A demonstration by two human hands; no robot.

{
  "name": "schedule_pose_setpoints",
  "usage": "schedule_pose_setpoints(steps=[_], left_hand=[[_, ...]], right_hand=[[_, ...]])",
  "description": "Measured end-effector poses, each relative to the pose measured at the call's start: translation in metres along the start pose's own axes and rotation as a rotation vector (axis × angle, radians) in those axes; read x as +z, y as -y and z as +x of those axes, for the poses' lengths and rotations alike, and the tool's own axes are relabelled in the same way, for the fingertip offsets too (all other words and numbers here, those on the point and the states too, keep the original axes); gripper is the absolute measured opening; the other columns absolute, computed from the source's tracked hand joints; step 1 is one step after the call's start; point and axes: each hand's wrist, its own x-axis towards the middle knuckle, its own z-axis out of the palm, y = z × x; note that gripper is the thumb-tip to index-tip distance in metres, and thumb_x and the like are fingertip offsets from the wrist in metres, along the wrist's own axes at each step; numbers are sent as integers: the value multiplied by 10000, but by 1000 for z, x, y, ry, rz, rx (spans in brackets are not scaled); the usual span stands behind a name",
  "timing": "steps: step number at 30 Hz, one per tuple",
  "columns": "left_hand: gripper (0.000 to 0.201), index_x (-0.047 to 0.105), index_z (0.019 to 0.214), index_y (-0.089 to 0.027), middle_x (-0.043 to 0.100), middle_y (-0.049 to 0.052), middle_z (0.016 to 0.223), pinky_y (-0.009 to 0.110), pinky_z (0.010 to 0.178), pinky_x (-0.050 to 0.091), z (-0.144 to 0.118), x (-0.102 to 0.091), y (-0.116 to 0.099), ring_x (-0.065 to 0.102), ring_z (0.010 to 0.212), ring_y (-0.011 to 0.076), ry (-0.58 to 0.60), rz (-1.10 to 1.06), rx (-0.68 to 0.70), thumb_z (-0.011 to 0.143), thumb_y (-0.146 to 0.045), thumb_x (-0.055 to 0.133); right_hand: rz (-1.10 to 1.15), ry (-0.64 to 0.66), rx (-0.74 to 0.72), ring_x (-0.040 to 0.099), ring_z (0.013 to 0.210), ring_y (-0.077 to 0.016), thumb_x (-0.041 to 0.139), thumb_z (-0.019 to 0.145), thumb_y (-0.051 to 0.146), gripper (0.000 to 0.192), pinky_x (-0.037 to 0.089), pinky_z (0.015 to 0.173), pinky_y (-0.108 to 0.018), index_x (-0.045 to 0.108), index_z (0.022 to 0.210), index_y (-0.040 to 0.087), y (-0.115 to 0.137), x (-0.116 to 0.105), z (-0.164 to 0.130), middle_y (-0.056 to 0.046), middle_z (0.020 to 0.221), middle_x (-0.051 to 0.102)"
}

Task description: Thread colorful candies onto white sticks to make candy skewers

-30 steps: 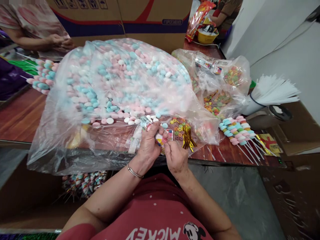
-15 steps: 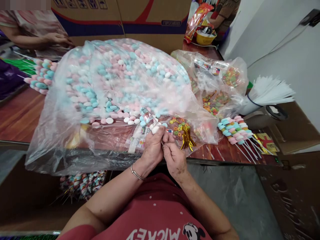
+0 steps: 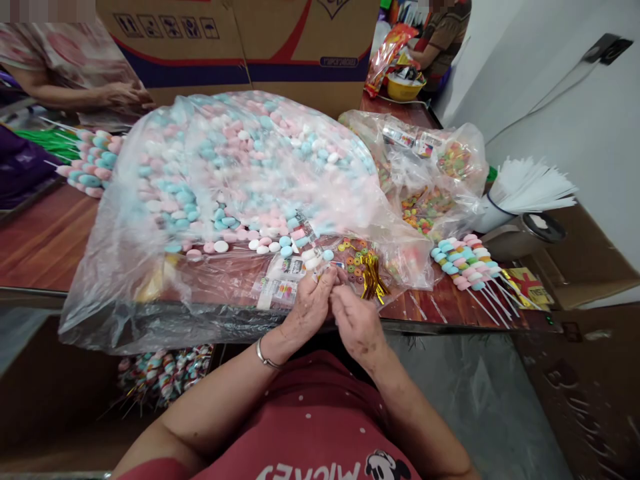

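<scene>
1. Left hand [image 3: 309, 308] is closing its fingers around the lower end of a candy skewer [image 3: 306, 243], a wrapped stick of pink, blue and white sweets that is tilting up and away over the near edge of the table [image 3: 45, 240].
2. Right hand [image 3: 356, 320] is pressing against the left one, its fingertips pinching something small at the base of the candy skewer; what it is pinching is too small to tell.
3. Just right of the candy skewer, a bunch of gold twist ties [image 3: 373, 280] is lying beside some coloured ring sweets.
4. Behind the candy skewer, a big clear bag [image 3: 240, 167] of pink, blue and white sweets is covering most of the table.
5. Right of that, a smaller bag [image 3: 430, 180] of ring sweets is slumping near a bundle of white sticks [image 3: 530, 190].
6. In front of the smaller bag, finished skewers [image 3: 463, 260] are lying in a row; another batch [image 3: 93, 163] is lying at the far left.
7. Beyond the big clear bag, cardboard boxes [image 3: 240, 40] are standing, and a co-worker's hands [image 3: 125, 97] are working at the far left.
</scene>
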Motion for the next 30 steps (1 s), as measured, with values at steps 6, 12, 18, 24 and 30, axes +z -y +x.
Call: schedule_pose_setpoints(steps=[6,12,18,24,30], left_hand=[[247,657,588,-169,576,-10,572,243,599,327,3,1,-4,439,563,142,-4,167,-47,789,-27,643],[395,561,455,-165,456,-24,470,244,579,275,5,0,-19,335,496,133,13,275,-179,637,180,624],[372,598,516,-180,439,-39,451,217,564,313,-1,-1,-40,407,482,140,179,168,-384,648,167,633],[307,656,647,-158,605,8,645,172,636,437,-17,10,-94,627,707,151,168,68,-362,731,129,584],[166,680,892,-144,633,46,819,261,694,539,22,-18,-89,666,951,243,-49,-74,-500,844,-46,555]], right_hand=[[-258,-24,-171,568,945,-241,462,944,369,266,465,860,-382,598,994,146,1,-25,27,-130,989,663],[-284,129,-229,508,823,-204,338,954,227,247,447,797,-345,505,774,200,-8,-17,42,-68,810,572],[-353,57,-245,513,799,-180,287,952,193,238,437,736,-304,496,839,198,-22,-8,45,-45,814,545],[-487,42,-315,490,675,-135,267,1004,279,328,394,628,-264,547,859,187,-20,-14,37,-18,740,508],[-436,176,-477,539,836,-171,237,1028,296,424,431,802,-366,595,823,194,4,-35,33,-42,799,546]])
